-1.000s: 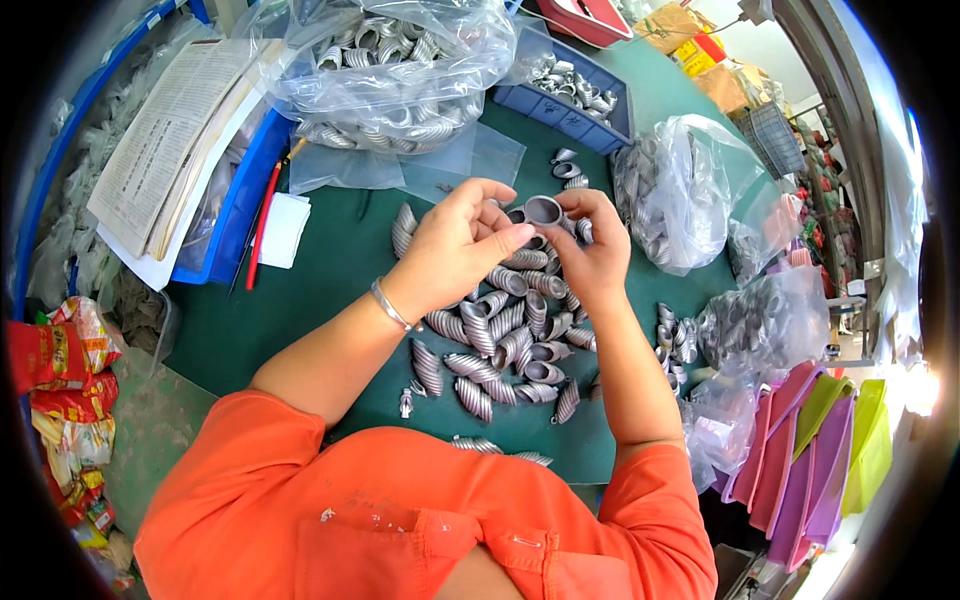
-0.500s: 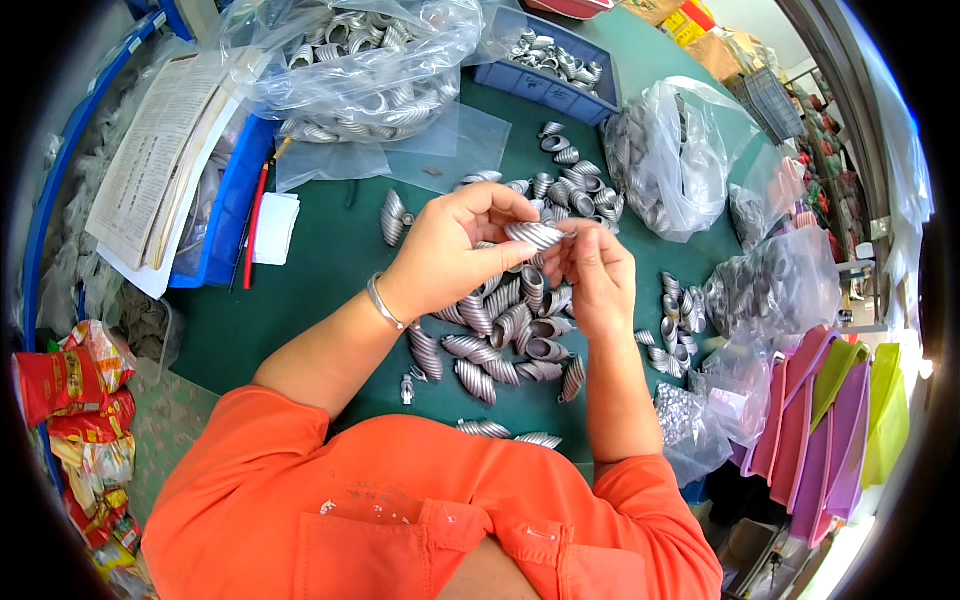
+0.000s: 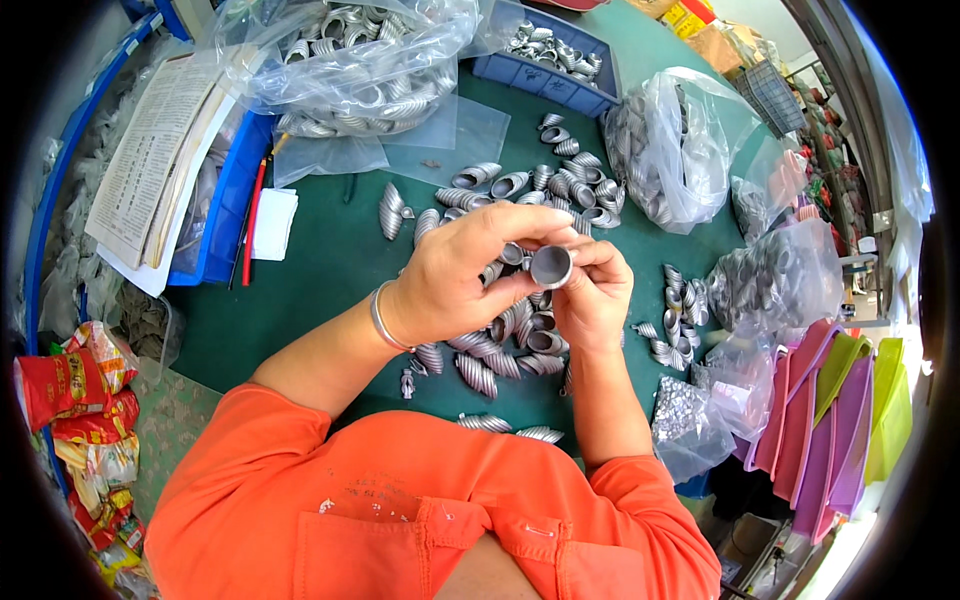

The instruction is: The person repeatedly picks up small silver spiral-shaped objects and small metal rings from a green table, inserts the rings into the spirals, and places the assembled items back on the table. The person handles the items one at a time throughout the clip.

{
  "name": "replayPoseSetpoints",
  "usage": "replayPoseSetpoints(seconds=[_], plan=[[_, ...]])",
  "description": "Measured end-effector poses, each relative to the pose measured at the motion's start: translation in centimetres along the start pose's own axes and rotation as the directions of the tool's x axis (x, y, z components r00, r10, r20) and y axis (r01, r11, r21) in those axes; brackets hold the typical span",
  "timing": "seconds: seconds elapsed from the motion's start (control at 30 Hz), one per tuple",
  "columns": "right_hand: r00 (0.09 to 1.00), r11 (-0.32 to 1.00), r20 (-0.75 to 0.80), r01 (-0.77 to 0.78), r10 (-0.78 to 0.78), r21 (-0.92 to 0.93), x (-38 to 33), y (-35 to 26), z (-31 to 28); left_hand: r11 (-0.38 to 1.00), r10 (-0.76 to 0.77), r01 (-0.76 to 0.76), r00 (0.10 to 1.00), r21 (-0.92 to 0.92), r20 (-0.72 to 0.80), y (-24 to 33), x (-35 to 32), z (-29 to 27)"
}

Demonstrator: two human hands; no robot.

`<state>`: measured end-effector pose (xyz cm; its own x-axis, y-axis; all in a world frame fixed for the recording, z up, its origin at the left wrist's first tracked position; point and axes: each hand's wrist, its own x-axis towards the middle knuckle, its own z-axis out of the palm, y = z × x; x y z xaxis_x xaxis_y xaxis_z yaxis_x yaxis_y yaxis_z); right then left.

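Over the middle of the table, a hollow grey ribbed metal sleeve point(image 3: 551, 267) is held with its round opening turned toward me. My left hand point(image 3: 452, 265), a bangle on its wrist, closes on it from the left, thumb below and fingers above. From the right, the thumb and fingers of my right hand point(image 3: 596, 300) pinch the same sleeve. Under and around both hands lie many similar ribbed sleeves point(image 3: 476, 374), partly hidden by the hands. Another group of sleeves point(image 3: 580, 185) lies beyond them. A small silvery fitting point(image 3: 407, 383) is near my left forearm.
Bags of sleeves point(image 3: 370, 95) point(image 3: 668, 150) and a blue bin of small metal parts point(image 3: 545, 72) stand at the back. Left are an open book point(image 3: 150, 150), a blue tray point(image 3: 225, 215) and a red pen point(image 3: 254, 225). Purple and green straps point(image 3: 825, 430) hang at right.
The sleeve has turned from lying sideways to showing its round opening toward me. My hands have shifted slightly, with the left fingers now reaching over the sleeve.
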<state>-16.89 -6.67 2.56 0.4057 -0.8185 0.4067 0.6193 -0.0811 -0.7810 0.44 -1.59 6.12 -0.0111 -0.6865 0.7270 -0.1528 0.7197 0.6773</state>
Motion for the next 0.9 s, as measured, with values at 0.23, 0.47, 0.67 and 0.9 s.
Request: replayPoseSetpoints(seconds=[0.23,0.47,0.67,0.9], plan=[[0.998,0.994,-0.048,0.038,-0.043,-0.105,-0.2,-1.5,0.2,0.990,0.139,-0.139,0.990,-0.007,-0.004,0.4,0.5,0.1],[0.643,-0.181,0.272,0.206,-0.716,-0.962,11.0,-13.4,-6.0,0.975,-0.155,0.079,0.910,-0.206,-0.385,0.2,0.0,-0.6],[0.843,-0.057,0.380,0.389,-0.380,-0.920,14.0,-7.3,-3.3,0.966,-0.208,0.117,0.883,-0.233,-0.420,-0.2,0.3,-1.5],[0.994,-0.124,0.034,0.046,0.099,-0.991,15.8,6.7,-10.3,0.947,-0.278,0.176,0.868,-0.269,-0.412,-0.2,0.3,-1.8]])
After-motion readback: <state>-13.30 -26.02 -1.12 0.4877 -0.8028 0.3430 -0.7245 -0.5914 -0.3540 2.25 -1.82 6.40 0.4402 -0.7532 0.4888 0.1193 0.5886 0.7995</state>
